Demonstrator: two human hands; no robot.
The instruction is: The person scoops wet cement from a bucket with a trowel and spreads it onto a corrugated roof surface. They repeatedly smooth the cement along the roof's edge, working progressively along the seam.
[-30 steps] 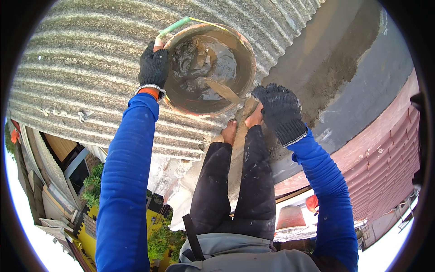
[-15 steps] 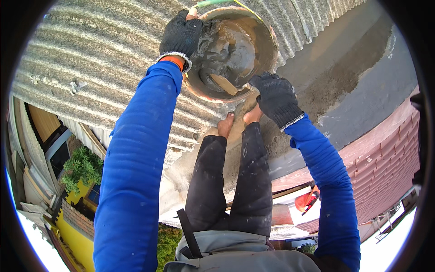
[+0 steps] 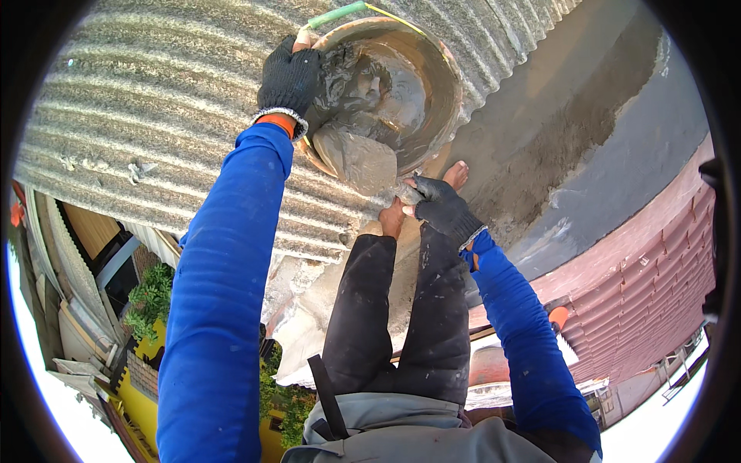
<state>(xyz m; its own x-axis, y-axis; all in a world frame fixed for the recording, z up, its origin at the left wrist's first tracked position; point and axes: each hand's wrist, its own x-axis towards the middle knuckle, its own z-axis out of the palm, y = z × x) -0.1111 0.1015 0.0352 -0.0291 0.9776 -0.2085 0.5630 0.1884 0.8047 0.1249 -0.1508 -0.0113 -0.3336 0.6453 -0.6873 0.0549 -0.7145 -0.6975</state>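
A bucket (image 3: 450, 92) holds wet grey mortar (image 3: 343, 81) and stands on corrugated roof sheeting. My left hand (image 3: 289, 81), in a dark knit glove with bare fingertips, is closed on the left side of the bucket's rim, below its green handle grip (image 3: 337, 15). My right hand (image 3: 444, 204), gloved the same way, is wrapped round the handle of a trowel (image 3: 359, 160). The trowel's blade, coated in mortar, lies across the bucket's near rim, its flat face up. Part of the trowel's handle is hidden in my fingers.
Corrugated sheeting (image 3: 147, 116) spreads to the left and far side. Along the right runs a strip of wet and smooth grey mortar (image 3: 571, 147), beside a pink tiled roof (image 3: 641, 270). My bare feet (image 3: 392, 218) stand just below the bucket. Yellow walls and greenery lie lower left.
My right hand has drawn the trowel out of the mortar, down and left to the near rim, turning its blade flat. My right foot now shows farther right.
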